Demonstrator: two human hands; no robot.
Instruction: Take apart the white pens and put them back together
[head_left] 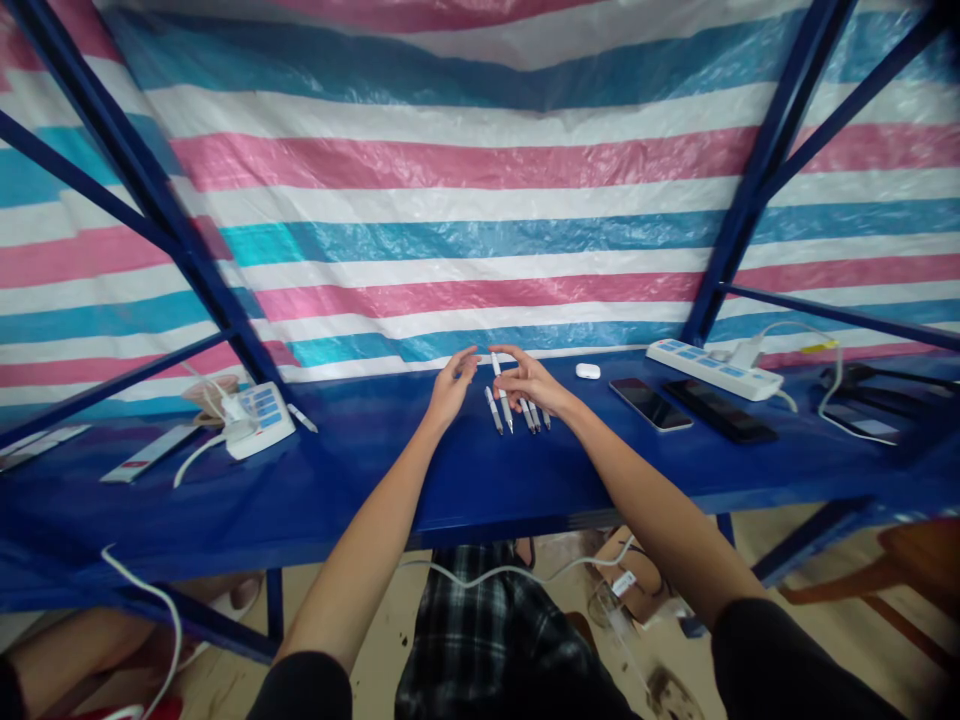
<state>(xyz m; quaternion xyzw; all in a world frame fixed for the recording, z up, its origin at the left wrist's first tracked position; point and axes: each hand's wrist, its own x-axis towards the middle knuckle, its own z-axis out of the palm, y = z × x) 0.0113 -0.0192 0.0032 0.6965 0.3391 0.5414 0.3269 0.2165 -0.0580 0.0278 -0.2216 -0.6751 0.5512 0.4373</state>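
Observation:
My right hand (531,384) pinches a white and grey pen (505,408) between thumb and fingers, its pointed tip toward me. My left hand (452,385) is just to the left, fingers loosely bent and apart, with nothing seen in it. Below the hands, another white pen (493,411) lies on the blue table (480,480), left of the held one. Under my right hand lie several more pens (534,416), side by side and partly covered by its fingers.
To the right are a white earbud case (587,371), a phone (649,404), a black device (720,410) and a power strip (712,370). At left, another power strip (261,420) stands beside a loose pen (302,418). Blue frame posts (731,200) rise behind.

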